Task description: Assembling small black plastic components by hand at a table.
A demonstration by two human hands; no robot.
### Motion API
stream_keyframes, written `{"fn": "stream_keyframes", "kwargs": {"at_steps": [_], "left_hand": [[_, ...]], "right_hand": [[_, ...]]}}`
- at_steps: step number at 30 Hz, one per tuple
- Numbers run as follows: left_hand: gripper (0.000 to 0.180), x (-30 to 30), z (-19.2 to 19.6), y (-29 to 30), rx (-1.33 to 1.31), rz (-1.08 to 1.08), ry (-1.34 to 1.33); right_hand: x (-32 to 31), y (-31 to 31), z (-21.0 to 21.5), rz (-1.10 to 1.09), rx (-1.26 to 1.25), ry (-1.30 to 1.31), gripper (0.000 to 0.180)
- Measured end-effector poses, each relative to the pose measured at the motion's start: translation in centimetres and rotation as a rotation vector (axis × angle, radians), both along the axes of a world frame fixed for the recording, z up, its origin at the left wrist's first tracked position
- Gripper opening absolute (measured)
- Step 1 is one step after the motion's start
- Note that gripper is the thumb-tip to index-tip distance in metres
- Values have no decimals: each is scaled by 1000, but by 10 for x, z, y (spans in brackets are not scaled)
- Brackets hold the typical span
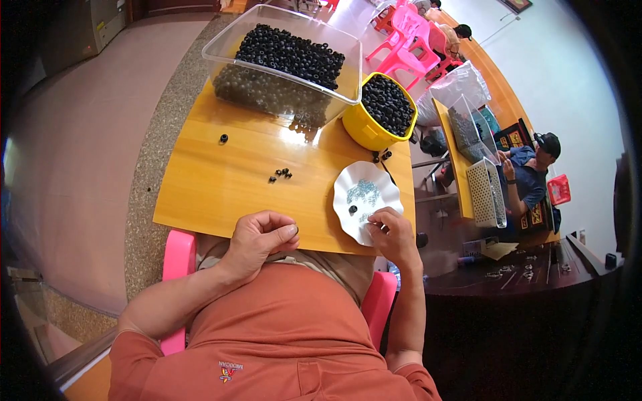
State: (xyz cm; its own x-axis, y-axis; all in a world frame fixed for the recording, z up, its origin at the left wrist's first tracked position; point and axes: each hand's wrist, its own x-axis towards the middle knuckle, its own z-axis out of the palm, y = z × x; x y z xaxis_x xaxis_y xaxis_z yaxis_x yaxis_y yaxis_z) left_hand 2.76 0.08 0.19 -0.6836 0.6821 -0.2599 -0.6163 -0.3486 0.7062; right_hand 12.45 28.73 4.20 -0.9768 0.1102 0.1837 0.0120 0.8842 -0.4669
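My left hand (264,242) is closed in a pinch just above the table's near edge. Something small and dark may be at its thumb tip, too small to make out. Over the right rim of a white wavy-edged plate (343,190) my right hand (396,235) is closed too, its fingertips bent down to the plate. What those fingers hold, if anything, is hidden. On the plate lie tiny pale blue-grey pieces (363,192) and one black ring-shaped part (352,210). Several small black parts (281,175) lie loose on the wooden table (221,180).
A clear plastic bin (214,53) of black parts stands at the far side, beside a full yellow tub (364,127). One black part (224,138) lies at left. To the right another person (531,170) sits at a table with a perforated white basket (487,197). Pink chairs (408,40) stand beyond.
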Motion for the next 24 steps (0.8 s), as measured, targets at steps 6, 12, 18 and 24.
{"fn": "stream_keyframes", "kwargs": {"at_steps": [6,12,18,24], "left_hand": [[11,0,-1,1,6,-3,6],[10,0,-1,1,2,-2,2],[9,0,-2,1,3,-5,-8],[10,1,-2,0,5,-8,-3]], "right_hand": [[-5,-5,2,-19,94,-23,15],[-13,-12,5,-7,159,-111,15],[-13,-12,4,-5,214,-132,12],[-10,-13,2,-7,311,-120,10]]}}
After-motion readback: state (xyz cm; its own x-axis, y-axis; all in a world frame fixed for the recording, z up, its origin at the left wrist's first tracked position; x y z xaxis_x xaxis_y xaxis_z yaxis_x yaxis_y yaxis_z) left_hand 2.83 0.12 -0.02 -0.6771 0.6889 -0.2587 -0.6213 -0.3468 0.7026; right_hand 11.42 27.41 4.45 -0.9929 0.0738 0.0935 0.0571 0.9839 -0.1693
